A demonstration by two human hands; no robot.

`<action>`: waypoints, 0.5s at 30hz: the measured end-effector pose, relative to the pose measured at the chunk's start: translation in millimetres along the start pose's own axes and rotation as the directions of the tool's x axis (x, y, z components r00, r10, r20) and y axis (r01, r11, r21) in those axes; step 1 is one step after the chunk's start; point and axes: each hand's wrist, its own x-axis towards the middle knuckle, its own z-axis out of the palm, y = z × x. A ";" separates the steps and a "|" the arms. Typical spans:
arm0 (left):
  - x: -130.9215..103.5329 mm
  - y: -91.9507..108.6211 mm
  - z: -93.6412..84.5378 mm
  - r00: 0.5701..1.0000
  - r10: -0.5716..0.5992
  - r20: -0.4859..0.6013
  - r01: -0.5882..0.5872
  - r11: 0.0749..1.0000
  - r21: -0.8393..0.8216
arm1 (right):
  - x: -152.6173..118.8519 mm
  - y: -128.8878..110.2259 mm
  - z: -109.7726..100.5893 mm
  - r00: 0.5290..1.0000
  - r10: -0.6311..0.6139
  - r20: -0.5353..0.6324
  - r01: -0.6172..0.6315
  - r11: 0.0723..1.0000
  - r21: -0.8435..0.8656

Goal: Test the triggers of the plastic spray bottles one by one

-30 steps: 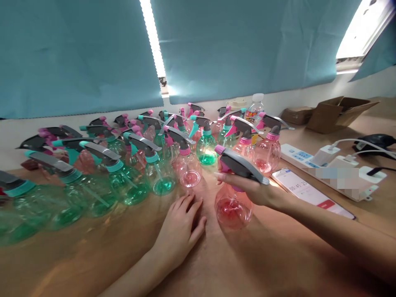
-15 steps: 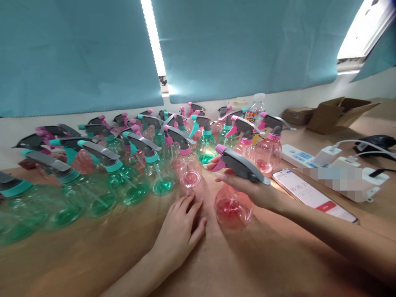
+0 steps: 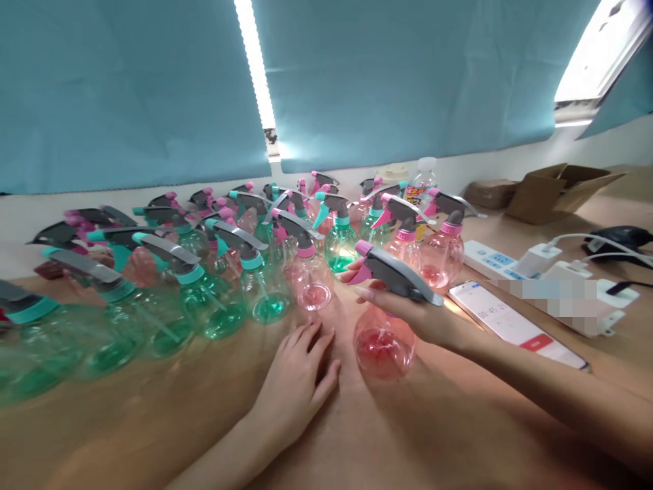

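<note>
A pink spray bottle stands upright on the table in front of me, with red-pink liquid in its base. My right hand is wrapped around its neck below the grey and pink trigger head, fingers reaching past the far side. Its thumb is largely hidden by the head. My left hand rests palm down on the tabletop to the left, fingers apart and holding nothing. Just beyond its fingertips is a clear pink-collared spray bottle. Beside that stands a green spray bottle with a teal collar.
Several more green and pink spray bottles crowd the left and back of the table. At right lie a phone showing a timer, a power strip with chargers and cables, and a black mouse. An open cardboard box sits behind.
</note>
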 end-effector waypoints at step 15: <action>-1.4 -0.4 0.3 0.999 0.008 -0.038 -0.009 1.000 -0.028 | 3.4 3.6 -0.2 0.990 -0.081 0.117 0.051 0.969 0.241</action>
